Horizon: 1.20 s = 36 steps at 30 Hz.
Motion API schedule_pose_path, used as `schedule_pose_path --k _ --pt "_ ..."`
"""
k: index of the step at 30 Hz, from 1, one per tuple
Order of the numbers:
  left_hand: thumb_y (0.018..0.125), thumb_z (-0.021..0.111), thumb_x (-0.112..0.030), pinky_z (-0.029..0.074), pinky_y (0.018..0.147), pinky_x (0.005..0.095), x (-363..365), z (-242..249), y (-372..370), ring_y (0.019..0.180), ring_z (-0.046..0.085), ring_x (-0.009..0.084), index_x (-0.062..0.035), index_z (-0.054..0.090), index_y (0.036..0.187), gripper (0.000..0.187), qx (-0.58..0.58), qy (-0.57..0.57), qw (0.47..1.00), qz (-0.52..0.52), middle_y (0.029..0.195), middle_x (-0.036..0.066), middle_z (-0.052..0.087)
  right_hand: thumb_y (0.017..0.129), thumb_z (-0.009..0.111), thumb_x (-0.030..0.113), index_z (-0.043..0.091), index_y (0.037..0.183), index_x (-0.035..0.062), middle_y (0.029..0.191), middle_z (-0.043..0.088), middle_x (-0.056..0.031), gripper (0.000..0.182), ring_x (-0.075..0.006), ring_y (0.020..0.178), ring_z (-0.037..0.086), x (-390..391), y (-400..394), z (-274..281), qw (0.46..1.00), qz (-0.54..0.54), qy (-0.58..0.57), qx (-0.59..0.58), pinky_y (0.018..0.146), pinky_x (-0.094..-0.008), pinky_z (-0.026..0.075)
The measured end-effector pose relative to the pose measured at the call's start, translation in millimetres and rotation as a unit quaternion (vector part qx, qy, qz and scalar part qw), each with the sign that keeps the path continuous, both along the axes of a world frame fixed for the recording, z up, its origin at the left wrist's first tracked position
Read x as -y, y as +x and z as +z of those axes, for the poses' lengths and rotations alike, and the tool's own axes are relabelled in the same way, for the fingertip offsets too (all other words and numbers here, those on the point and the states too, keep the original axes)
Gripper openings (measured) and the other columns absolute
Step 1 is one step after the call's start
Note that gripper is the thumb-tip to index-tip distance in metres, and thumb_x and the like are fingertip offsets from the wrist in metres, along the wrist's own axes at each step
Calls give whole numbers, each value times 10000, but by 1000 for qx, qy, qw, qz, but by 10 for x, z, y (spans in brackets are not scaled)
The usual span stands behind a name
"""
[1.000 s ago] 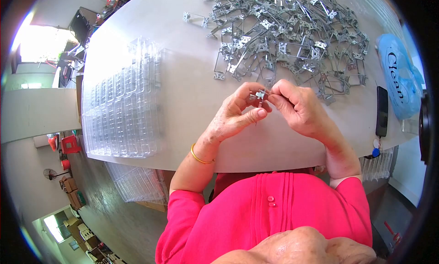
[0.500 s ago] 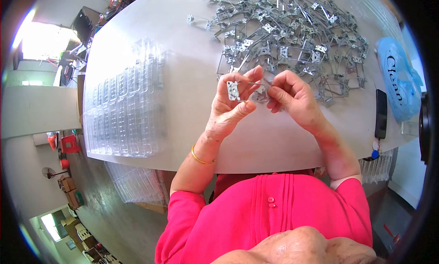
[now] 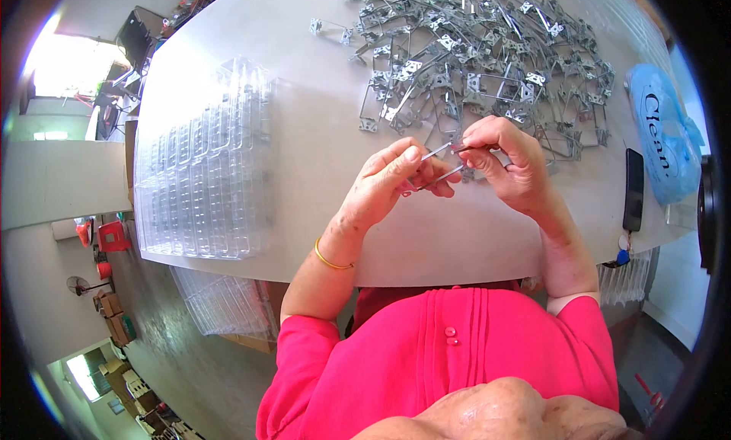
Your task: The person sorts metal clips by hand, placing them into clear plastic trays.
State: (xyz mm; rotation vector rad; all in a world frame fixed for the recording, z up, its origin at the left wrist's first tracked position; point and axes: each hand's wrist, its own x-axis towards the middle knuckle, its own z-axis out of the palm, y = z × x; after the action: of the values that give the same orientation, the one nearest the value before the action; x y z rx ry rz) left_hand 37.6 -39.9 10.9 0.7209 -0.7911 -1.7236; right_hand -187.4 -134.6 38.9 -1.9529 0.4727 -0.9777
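Observation:
Between my two hands, just in front of the heap, is a small metal bracket with thin rods [image 3: 437, 153]. My left hand [image 3: 387, 175] is closed on its left end, thumb on top, and the fingers cover most of that end. The right end is pinched between the thumb and fingers of my right hand [image 3: 509, 164]. Two roughly parallel rods show across the gap between the hands. Beyond them lies a large tangled heap of similar metal brackets [image 3: 487, 55] with plates and rods.
Clear plastic blister trays [image 3: 205, 173] are stacked on the left of the white table [image 3: 320, 242]. To the right are a blue plastic bag [image 3: 661, 131] and a black phone [image 3: 633, 188] with a key fob [image 3: 624, 256]. More clear trays [image 3: 225, 303] sit below the table's left edge.
The bracket has turned in my hands, so its plate no longer faces up in the left palm. My left fingers have closed over it; my right hand has shifted slightly right.

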Motion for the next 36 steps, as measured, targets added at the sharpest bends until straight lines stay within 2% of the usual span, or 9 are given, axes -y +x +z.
schedule_pose_path --k 3,5,12,15,18,21,24,27,36 --pt "1060 552 -325 519 940 441 1 31 -11 1058 695 348 -11 595 992 324 69 -12 997 -15 1132 283 696 896 726 -63 591 1031 18 939 665 -88 207 -163 821 672 -2 -11 -5 1000 5 8 -3 739 -285 551" --pt "1062 547 -310 519 909 411 4 91 4 1011 706 323 -11 596 954 322 179 -29 983 -36 1083 266 713 895 717 -79 593 1033 20 946 670 -83 209 -161 829 677 6 -20 -15 1000 7 8 -1 738 -288 557" --pt "1057 547 -328 512 809 341 -4 187 -61 867 712 269 -17 584 958 329 69 27 996 -48 1003 243 731 909 720 -58 608 1035 19 945 686 -74 185 -150 823 680 -54 14 8 999 31 22 10 728 -287 563" --pt "1053 551 -333 508 769 319 11 155 -43 792 700 255 -46 568 936 310 51 20 998 -38 988 244 725 948 695 -25 625 1057 15 898 683 -59 136 -122 787 661 -71 30 38 999 1 37 8 705 -266 554" --pt "1053 561 -333 491 673 304 48 91 -12 744 681 241 -76 543 914 293 11 2 1000 15 1008 253 713 1007 655 54 643 1067 25 810 630 -6 67 -50 690 566 -58 40 69 989 -107 99 6 611 -225 488" --pt "1059 559 -330 488 653 297 57 60 -15 718 658 225 -74 544 923 290 -5 -7 999 31 1014 253 712 991 667 41 655 1025 35 773 608 14 36 -32 655 527 -44 -17 119 991 -115 50 -51 560 -225 440" --pt "1063 558 -314 494 664 290 58 68 -12 716 643 211 -74 553 938 270 4 -11 1000 23 1025 249 711 978 664 20 657 975 39 735 592 27 21 -28 631 504 -108 15 145 992 -106 45 -52 539 -227 413" --pt "1063 566 -287 495 669 288 47 67 -14 735 640 199 -71 565 962 239 12 -1 1000 20 1040 238 711 966 664 10 652 954 37 707 581 25 32 -31 612 498 -138 22 170 991 -80 85 -63 534 -232 417" --pt "1058 596 -233 497 690 292 16 34 -40 770 621 146 -45 637 996 202 66 -5 997 27 1042 187 716 947 665 10 653 924 48 700 592 -16 45 -50 594 507 -140 32 146 991 -81 50 -90 523 -250 421"
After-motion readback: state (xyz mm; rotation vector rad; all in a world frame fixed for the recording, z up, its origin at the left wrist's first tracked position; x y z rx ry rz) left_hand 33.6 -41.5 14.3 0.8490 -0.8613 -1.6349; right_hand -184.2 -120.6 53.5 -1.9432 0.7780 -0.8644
